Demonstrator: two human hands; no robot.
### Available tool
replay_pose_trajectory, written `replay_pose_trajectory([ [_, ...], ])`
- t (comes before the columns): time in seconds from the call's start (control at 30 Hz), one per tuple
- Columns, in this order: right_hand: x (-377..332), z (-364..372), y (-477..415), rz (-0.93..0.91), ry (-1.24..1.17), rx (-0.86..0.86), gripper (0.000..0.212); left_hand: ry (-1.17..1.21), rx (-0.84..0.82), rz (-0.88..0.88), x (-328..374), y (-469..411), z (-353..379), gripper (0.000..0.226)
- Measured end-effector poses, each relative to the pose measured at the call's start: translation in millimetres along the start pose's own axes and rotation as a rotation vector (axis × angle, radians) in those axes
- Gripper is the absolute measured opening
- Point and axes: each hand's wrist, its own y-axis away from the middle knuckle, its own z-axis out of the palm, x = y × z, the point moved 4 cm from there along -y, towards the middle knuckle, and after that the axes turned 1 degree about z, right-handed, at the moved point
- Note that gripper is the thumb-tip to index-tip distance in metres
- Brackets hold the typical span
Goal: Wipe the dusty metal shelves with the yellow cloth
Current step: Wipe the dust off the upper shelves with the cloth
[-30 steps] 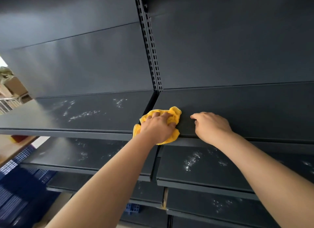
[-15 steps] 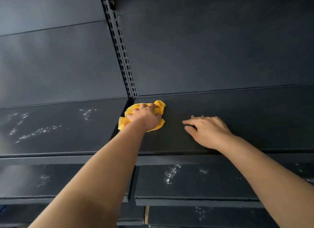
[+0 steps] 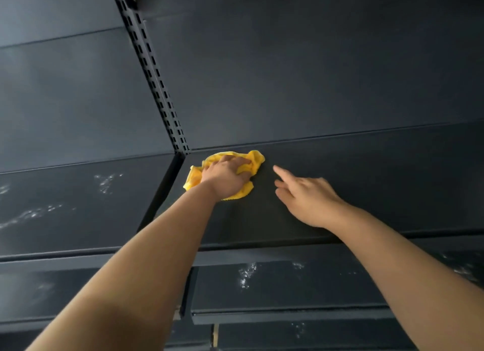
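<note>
The crumpled yellow cloth (image 3: 246, 164) lies at the back left corner of a dark grey metal shelf (image 3: 366, 188), just beside the slotted black upright post (image 3: 157, 70) where the shelf meets the dark back panel (image 3: 301, 75). The left hand (image 3: 226, 177) presses down on it, its grip bunched over the cloth with the fingers curled into the folds. The right hand (image 3: 306, 198) rests on the same shelf a little to the right, apart from the cloth, its grip spread with nothing in it and the forefinger pointing toward the back edge. This shelf looks free of marks, while the neighbouring shelf on the left (image 3: 78, 201) carries white dusty smears, as do the lower shelves (image 3: 275, 285) beneath the forearms. Compared with half a second ago, the cloth has moved further back toward the rear seam, and the right hand's fingers, then laid flat together, have opened with one finger stretched out. The post and the dark gap between the two shelves bound the cloth on the left; to the right the shelf surface runs open past the right hand, and its front lip passes beneath both forearms.
</note>
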Motion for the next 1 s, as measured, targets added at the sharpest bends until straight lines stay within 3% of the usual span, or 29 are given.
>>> replay_pose_trajectory([
  [0.17,-2.7,-0.1,3.5,0.072,-0.026,0.003,0.061,0.016,-0.016,0.106,11.0,48.4,-1.3,0.055],
  [0.3,-5.8,4.5,13.7,0.109,-0.093,0.030,0.058,0.136,-0.036,0.056,-2.7,81.3,-5.0,0.093],
  [0.37,-14.0,1.6,19.5,0.066,-0.091,0.125,0.050,0.172,-0.051,0.031,-8.0,94.8,-9.1,0.100],
  [0.43,-27.9,-1.0,22.5,-0.019,-0.032,0.187,0.047,0.152,-0.080,0.036,-8.2,107.2,-13.9,0.092],
  [0.57,-49.3,2.1,20.7,-0.078,0.210,0.116,0.042,0.078,-0.059,0.067,-6.9,128.9,-28.9,0.073],
  [0.73,-53.0,-12.9,26.0,0.040,0.280,0.286,0.020,0.014,0.203,0.030,-16.8,137.4,-57.9,0.023],
  [0.83,-66.7,-26.3,28.2,0.037,0.291,0.364,0.019,0.025,0.357,0.035,-13.7,138.6,-72.5,0.016],
  [0.9,-71.6,-39.8,33.5,0.033,0.296,0.447,0.021,0.140,0.419,0.074,-7.1,138.6,-83.8,0.017],
  [1.0,-66.8,-65.3,43.9,0.032,0.265,0.644,0.027,0.600,0.365,0.098,-5.5,136.1,-94.4,0.016],
])
